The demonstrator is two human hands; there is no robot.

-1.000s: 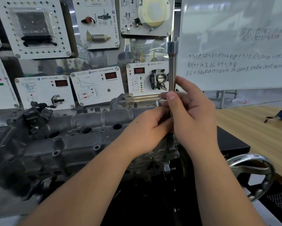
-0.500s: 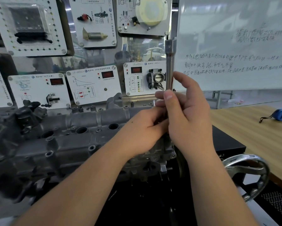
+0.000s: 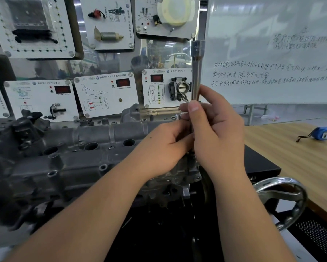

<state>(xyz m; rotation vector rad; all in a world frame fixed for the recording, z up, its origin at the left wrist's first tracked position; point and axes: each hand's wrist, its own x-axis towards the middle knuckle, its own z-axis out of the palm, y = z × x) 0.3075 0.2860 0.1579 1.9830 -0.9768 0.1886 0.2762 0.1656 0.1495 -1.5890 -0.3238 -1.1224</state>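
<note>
I'm gripping the socket bar (image 3: 196, 72) upright in my right hand (image 3: 218, 135), left hand (image 3: 164, 148) pinching it just below, over the engine head (image 3: 79, 157); I'm guessing any tilting is popping it off its seat.

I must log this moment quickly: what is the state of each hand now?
Left hand: grip closed on the lower end of the upright long silver metal socket tool.
Right hand: grip closed on the same tool's shaft.

Blue tape measure (image 3: 322, 132) on wooden table (image 3: 291, 163); whiteboard (image 3: 263, 19) behind, chrome handwheel (image 3: 301, 197) nearer.
</note>
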